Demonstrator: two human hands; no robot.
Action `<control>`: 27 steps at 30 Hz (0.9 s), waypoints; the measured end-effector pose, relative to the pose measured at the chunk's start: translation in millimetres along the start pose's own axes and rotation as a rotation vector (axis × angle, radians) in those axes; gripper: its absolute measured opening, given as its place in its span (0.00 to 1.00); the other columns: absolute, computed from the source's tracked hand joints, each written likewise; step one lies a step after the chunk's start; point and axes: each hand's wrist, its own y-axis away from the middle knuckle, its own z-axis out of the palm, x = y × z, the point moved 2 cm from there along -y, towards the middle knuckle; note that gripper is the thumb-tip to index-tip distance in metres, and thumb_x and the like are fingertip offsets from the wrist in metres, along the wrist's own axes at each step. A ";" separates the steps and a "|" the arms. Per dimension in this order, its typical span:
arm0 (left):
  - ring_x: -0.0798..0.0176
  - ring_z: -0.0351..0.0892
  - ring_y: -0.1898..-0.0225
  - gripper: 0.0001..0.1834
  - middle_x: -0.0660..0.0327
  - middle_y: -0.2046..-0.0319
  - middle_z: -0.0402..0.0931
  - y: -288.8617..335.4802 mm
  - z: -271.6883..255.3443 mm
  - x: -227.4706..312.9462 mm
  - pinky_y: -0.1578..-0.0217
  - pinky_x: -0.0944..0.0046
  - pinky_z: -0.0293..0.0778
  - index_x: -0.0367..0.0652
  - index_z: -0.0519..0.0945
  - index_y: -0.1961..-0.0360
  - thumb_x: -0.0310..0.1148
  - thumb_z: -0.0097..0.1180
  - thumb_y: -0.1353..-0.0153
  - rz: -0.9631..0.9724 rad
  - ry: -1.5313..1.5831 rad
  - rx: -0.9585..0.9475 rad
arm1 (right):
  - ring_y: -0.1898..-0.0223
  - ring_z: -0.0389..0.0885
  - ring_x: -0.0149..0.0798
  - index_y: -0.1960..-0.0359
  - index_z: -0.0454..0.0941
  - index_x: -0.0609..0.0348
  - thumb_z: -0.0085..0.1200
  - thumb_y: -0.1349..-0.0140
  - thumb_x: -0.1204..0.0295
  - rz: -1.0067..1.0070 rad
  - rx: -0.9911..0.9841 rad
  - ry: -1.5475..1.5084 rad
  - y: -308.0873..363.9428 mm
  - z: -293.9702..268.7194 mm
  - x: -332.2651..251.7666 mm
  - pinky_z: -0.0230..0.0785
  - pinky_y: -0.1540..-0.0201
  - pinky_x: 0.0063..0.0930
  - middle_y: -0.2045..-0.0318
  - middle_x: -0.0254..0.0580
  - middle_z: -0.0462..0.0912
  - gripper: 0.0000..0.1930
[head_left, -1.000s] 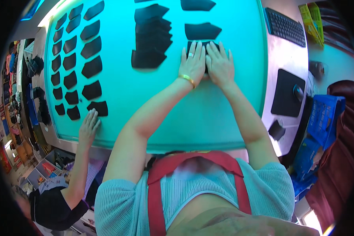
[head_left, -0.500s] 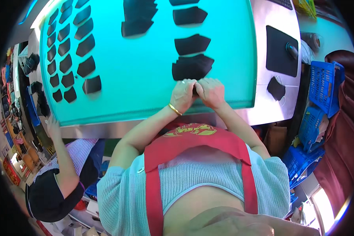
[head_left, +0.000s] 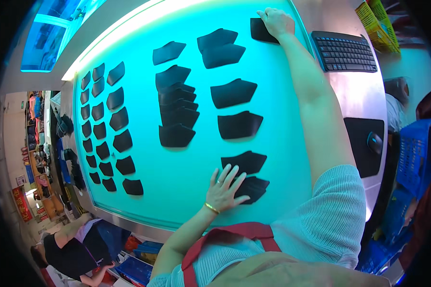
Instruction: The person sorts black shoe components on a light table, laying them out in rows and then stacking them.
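My left hand (head_left: 223,191), with a ring and a gold bangle, lies with spread fingers over the left side of a small stack of flat black cut pieces (head_left: 254,190) near the table's front edge. Its fingertips also reach the piece just beyond. At the far right of the glowing turquoise tabletop (head_left: 177,182), my stretched right hand (head_left: 277,23) has its fingers closed on another black piece (head_left: 262,31); part of that piece is hidden under the hand. Between my hands, more black pieces (head_left: 239,125) lie in a column, each with one pointed end.
An overlapping row of black pieces (head_left: 177,136) runs down the middle, and several columns of smaller ones (head_left: 123,142) lie at the left. A keyboard (head_left: 345,51) and a mouse (head_left: 374,142) on a black pad sit along the right edge. Blue baskets (head_left: 414,158) stand beyond. Another person (head_left: 79,246) is at lower left.
My hands were together at the front edge. The right has reached to the far right and holds a piece; the left rests open on the near stack. The view has shifted, showing more of the far table.
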 end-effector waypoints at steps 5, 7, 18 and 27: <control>0.48 0.57 0.29 0.42 0.53 0.33 0.62 -0.6 -0.3 -1.8 0.30 0.40 0.46 0.53 0.73 0.37 0.63 0.63 0.50 -0.007 -0.017 0.025 | 0.25 0.49 0.40 0.30 0.63 0.38 0.35 0.29 0.43 -0.197 0.070 0.289 45.6 39.5 -17.5 0.40 0.28 0.59 0.27 0.29 0.58 0.30; 0.48 0.56 0.29 0.43 0.54 0.33 0.61 -0.8 -0.2 -1.7 0.30 0.40 0.46 0.53 0.72 0.36 0.62 0.64 0.50 -0.003 -0.008 0.035 | 0.25 0.47 0.41 0.29 0.59 0.38 0.34 0.29 0.43 -0.187 0.013 0.262 97.7 28.2 -16.1 0.38 0.27 0.60 0.26 0.29 0.55 0.31; 0.47 0.53 0.28 0.45 0.54 0.32 0.58 2.5 4.0 -4.1 0.29 0.42 0.46 0.45 0.65 0.34 0.56 0.66 0.49 0.048 0.090 0.181 | 0.24 0.44 0.43 0.26 0.52 0.46 0.42 0.31 0.44 -0.094 -0.060 0.032 405.7 -62.6 -11.5 0.30 0.28 0.65 0.25 0.35 0.50 0.37; 0.54 0.67 0.42 0.34 0.62 0.47 0.69 59.1 3.5 32.7 0.42 0.52 0.62 0.52 0.74 0.43 0.50 0.69 0.50 0.092 0.030 0.113 | 0.24 0.45 0.41 0.26 0.54 0.46 0.38 0.30 0.45 -0.185 -0.190 0.166 508.6 -91.1 4.7 0.32 0.27 0.63 0.25 0.33 0.52 0.34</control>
